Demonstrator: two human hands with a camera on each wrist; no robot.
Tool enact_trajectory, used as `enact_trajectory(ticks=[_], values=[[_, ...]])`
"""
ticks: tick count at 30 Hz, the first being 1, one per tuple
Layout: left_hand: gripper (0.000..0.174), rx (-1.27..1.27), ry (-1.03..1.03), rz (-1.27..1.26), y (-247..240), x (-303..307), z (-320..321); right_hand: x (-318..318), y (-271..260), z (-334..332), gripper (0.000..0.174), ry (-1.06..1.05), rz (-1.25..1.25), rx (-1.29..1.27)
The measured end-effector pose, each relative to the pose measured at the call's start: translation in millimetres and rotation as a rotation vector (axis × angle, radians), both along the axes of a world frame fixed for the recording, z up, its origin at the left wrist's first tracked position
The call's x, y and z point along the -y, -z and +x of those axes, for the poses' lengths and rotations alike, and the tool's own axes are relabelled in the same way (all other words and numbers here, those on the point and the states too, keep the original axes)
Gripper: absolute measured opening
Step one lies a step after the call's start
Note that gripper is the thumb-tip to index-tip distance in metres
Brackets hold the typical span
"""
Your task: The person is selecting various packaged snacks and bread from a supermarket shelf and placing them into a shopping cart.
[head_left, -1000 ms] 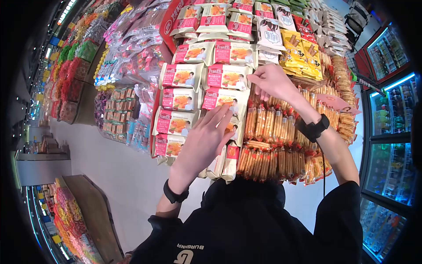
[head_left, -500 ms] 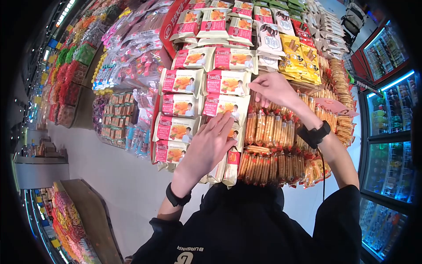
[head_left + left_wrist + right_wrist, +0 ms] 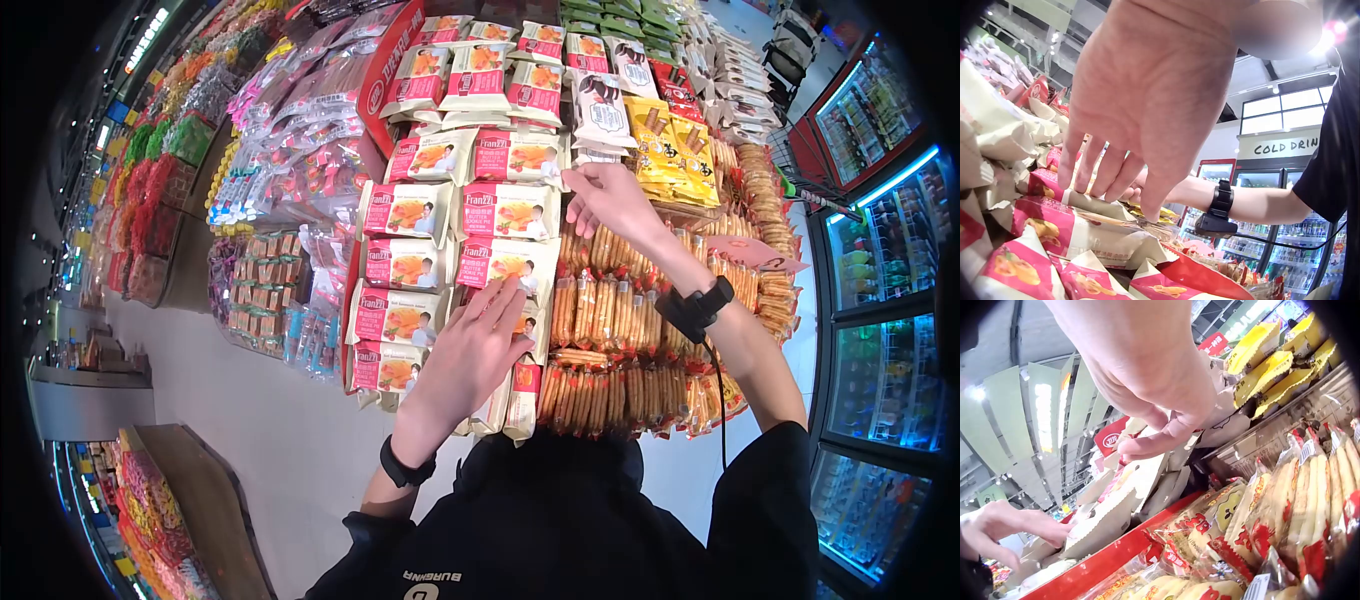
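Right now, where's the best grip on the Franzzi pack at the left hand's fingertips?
Probably the crimped right seam of the Franzzi pack, pinched from the breadstick packs' side: it lies flat, shingled between neighbours above and below; the left hand covers its lower edge; that flap sticks out.

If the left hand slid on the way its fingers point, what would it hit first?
The left hand would probably meet the pink Franzzi cookie pack just beyond its fingertips; depth is unclear.

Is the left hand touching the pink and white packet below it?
Touching. In the left wrist view the fingertips of the left hand lie on the pink and white packet with no gap; the head view agrees.
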State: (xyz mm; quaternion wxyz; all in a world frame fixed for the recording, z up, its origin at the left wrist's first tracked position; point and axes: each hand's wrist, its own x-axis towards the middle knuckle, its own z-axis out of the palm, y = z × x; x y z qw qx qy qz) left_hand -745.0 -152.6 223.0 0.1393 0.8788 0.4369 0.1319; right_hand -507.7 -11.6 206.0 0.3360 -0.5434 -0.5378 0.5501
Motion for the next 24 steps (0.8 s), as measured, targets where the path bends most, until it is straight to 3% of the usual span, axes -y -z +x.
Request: enact_trajectory(ticks=[7,8,11,12,17,19,24], values=[[0.051,0.067,0.016,-0.048,-10.4,9.2,-6.2,35.4,-25.2,40.7,0.027,-0.041,0.198,0.160],[0.048,0.098,0.000,-0.038,-13.8,13.8,-5.8,45.5,-32.0,49.7,0.017,-0.056,0.220,0.244],[0.044,0.158,-0.009,-0.040,-17.9,25.9,-6.6,78.3,-28.4,78.0,0.010,-0.098,0.479,0.443],[0.036,0.191,-0.025,-0.013,-17.1,30.9,-3.4,98.0,-43.8,77.7,0.009,-0.066,0.374,0.532],[0.040,0.141,0.060,-0.064,-16.0,50.8,19.5,169.0,-13.0,105.3,0.020,-0.128,0.551,0.700],[0.046,0.084,0.060,-0.099,-13.5,58.3,36.9,193.0,-7.0,95.1,0.029,-0.129,0.478,0.697],[0.057,-0.168,0.059,-0.061,2.2,63.0,74.0,215.6,19.0,47.3,0.052,-0.295,0.643,0.743]])
